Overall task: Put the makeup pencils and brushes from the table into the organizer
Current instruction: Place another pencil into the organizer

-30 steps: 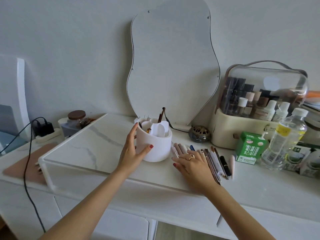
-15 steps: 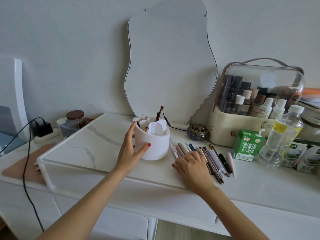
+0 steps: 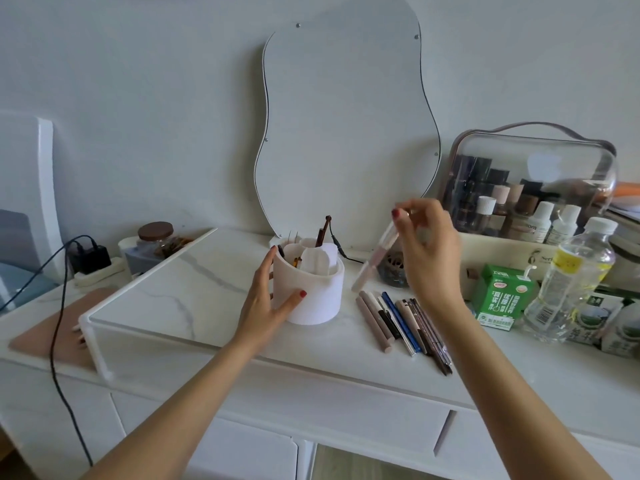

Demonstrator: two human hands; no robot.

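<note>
**Pale pencil in the air, white organizer braced on the marble**

The right hand (image 3: 427,251) is up above the table, fingertips pinched on the top end of a long, slim, pale pink pencil (image 3: 372,259). The stick hangs at a slant, lower tip pointing down and left, clear of the surface and just right of the organizer (image 3: 313,292). A bit of motion blur there, so finer detail on the pencil is lost.

The left hand (image 3: 268,301) is wrapped on the organizer's near left side: thumb pressed across the front wall, fingers curved around the left, a firm hold on that smooth matte white cylinder. Inside, curved white dividers split it into compartments; a dark brown handle (image 3: 321,233) stands upright at the back, and a small spiral brush head (image 3: 280,250) pokes up by the fingers.

The organizer sits on a glossy white shelf top (image 3: 166,292) with grey marble veining and a thin white edge. Just to its right lies the row of remaining pencils and brushes (image 3: 403,320), side by side, fanned slightly: round taupe sticks, a blue one, thin dark brown ones, all flat on the surface.

Behind, a wavy-edged mirror (image 3: 343,133) leans on the wall. Far right, a clear-domed cosmetics case (image 3: 533,178) full of bottles, a green carton (image 3: 504,296) and a clear plastic bottle (image 3: 571,282).
</note>
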